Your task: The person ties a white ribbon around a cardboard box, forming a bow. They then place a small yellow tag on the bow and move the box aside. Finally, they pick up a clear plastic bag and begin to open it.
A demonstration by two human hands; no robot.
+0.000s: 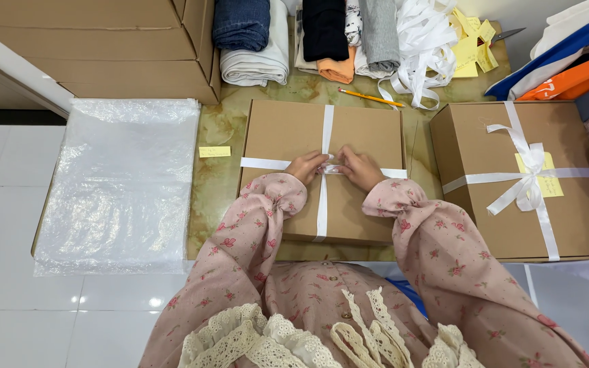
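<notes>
Nearest you, your pink floral sleeves with lace trim (pixel 253 252) lead to your left hand (pixel 306 166) and right hand (pixel 358 167), both pinched shut on the thin white satin ribbon (pixel 322 204) where it crosses atop the flat brown cardboard box (pixel 284 133). The ribbon looks light, limp and slippery, so grip it close to the crossing; the box seems stiff and light. It sits mid-table on the green marbled table (pixel 223 177), beside a finished bow-tied box (pixel 581 218), clear plastic bags (pixel 121 184) and folded clothes (pixel 253 41).
</notes>
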